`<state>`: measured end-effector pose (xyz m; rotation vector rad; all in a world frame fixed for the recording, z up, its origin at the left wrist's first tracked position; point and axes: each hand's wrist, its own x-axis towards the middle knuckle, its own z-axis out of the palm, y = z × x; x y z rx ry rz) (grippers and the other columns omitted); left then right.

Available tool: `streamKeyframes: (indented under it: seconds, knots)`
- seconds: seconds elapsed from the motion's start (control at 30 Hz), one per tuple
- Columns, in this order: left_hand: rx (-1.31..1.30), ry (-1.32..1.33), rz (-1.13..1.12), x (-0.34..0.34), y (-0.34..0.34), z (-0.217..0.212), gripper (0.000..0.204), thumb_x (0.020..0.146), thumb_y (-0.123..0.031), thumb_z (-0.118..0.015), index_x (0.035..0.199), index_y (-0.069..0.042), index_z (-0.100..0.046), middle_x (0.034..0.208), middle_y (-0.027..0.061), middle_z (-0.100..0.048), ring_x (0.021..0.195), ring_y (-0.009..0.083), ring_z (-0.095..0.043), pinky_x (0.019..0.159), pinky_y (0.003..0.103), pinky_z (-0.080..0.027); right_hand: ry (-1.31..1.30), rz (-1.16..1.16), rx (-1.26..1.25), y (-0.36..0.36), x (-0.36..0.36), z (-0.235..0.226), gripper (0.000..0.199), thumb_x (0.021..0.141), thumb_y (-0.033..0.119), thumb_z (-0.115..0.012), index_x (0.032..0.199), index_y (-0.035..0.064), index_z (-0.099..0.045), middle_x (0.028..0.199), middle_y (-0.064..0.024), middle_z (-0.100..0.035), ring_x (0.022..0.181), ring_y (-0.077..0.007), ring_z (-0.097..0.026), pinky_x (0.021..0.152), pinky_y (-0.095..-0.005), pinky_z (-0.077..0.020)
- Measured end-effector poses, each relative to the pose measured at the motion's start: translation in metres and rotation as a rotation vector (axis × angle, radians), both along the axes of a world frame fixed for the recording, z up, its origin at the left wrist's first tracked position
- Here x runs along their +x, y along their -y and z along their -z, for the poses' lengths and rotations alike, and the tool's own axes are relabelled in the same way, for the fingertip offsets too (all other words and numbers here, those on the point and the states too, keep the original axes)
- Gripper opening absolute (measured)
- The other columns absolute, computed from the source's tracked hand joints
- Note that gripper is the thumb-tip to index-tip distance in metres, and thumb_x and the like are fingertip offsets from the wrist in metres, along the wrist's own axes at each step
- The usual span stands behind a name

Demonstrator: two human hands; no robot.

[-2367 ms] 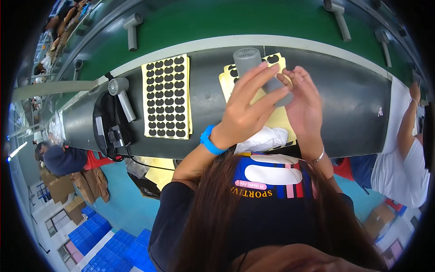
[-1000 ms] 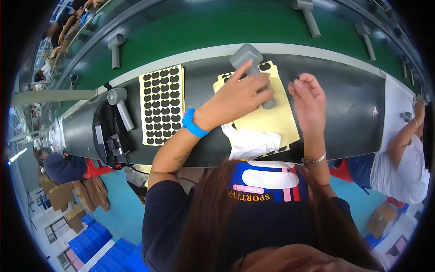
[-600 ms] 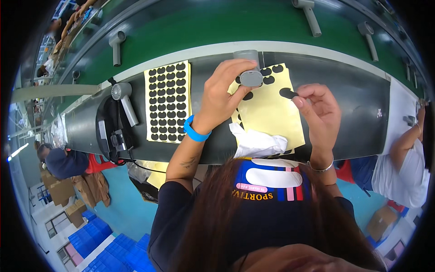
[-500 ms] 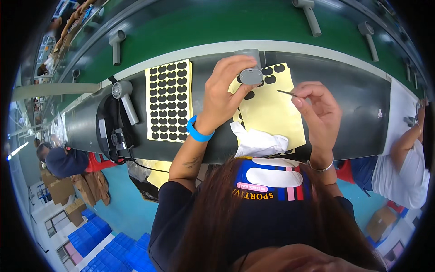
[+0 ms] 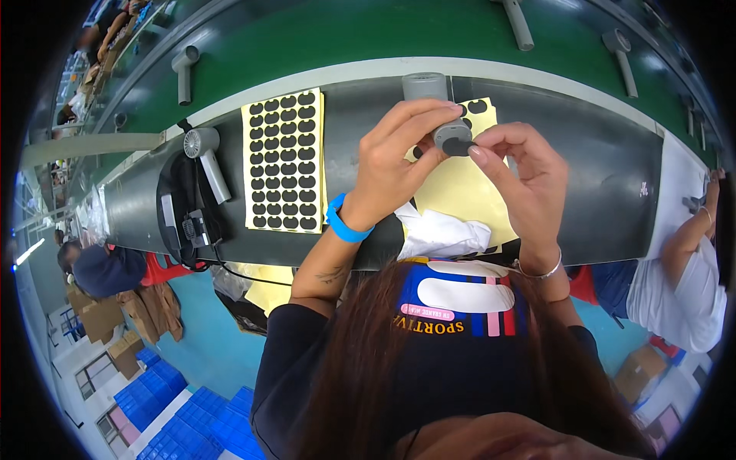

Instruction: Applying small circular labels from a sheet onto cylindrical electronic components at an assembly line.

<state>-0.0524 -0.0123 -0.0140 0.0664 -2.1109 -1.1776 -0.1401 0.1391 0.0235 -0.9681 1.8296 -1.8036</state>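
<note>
My left hand (image 5: 391, 153) is wrapped round a grey handheld fan (image 5: 424, 84), its rounded handle end turned toward me. Between the thumb and finger of my right hand (image 5: 530, 172) is a black oval sticker (image 5: 458, 146). It lies over the lower edge of the handle's end face; whether it is stuck there I cannot tell. Below both hands rests a mostly bare yellow backing sheet (image 5: 491, 201) with a few black ovals left at its top. A crumpled white cloth (image 5: 443, 234) covers its near edge.
Left of my arm lies a stack of sticker sheets (image 5: 284, 184) with rows of black ovals. Further left are another grey fan (image 5: 215, 175) and a black device with cables (image 5: 175, 211). More fans lie on the green conveyor (image 5: 322, 42) beyond. People sit on both sides.
My right hand has moved left and brought the sticker onto the fan's handle end. The fan has tilted, and my left hand has shifted slightly right.
</note>
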Motion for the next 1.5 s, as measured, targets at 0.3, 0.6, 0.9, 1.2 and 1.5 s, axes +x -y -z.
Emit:
streamKeyframes:
  seconds: [0.3,0.6,0.9,1.2,1.5]
  knots:
    - [0.548,0.115,0.255,0.008,0.002,0.003,0.049,0.072,0.011,-0.069,0.119,0.0,-0.06,0.127,0.0142,-0.053,0.1,0.0162,-0.059,0.077,0.025,-0.057,-0.105,0.026,-0.033,0.001,-0.007,0.007,0.038,0.078,-0.006,-0.069,0.108,0.0028,-0.048,0.086,-0.0057,-0.062,0.086,-0.0129,-0.059,0.081,-0.0263,-0.0433]
    - [0.728,0.112,0.419,0.008,0.007,0.003,0.048,0.078,0.011,-0.066,0.124,0.002,-0.056,0.13,0.0138,-0.048,0.088,0.0119,-0.06,0.081,0.024,-0.056,0.114,-0.023,-0.115,0.003,-0.011,0.004,0.037,0.079,-0.008,-0.067,0.106,0.0016,-0.045,0.083,-0.0081,-0.064,0.101,-0.0196,-0.063,0.088,-0.0299,-0.0481]
    - [0.645,0.154,0.395,0.008,0.005,0.002,0.04,0.084,0.0,-0.064,0.123,0.001,-0.058,0.131,0.0154,-0.049,0.079,0.0083,-0.051,0.082,0.03,-0.058,0.084,-0.017,-0.04,0.0,-0.012,-0.001,0.035,0.078,-0.007,-0.068,0.104,0.0021,-0.046,0.084,-0.0071,-0.064,0.098,-0.0182,-0.064,0.084,-0.0276,-0.0497]
    - [0.673,0.149,0.396,0.006,0.004,0.002,0.039,0.085,0.0,-0.064,0.123,0.001,-0.058,0.13,0.0155,-0.049,0.079,0.0085,-0.052,0.081,0.03,-0.059,0.084,0.002,-0.024,0.0,-0.013,-0.003,0.034,0.078,-0.007,-0.067,0.103,0.0026,-0.046,0.083,-0.0062,-0.063,0.097,-0.0173,-0.064,0.083,-0.0267,-0.0502]
    - [0.675,0.145,0.404,0.004,0.006,0.003,0.038,0.085,0.001,-0.063,0.122,0.002,-0.058,0.13,0.0158,-0.049,0.081,0.0091,-0.055,0.081,0.03,-0.059,0.092,-0.016,-0.015,0.0,-0.014,-0.002,0.036,0.078,-0.008,-0.068,0.103,0.0047,-0.045,0.085,-0.0075,-0.064,0.102,-0.0199,-0.064,0.08,-0.0243,-0.0485]
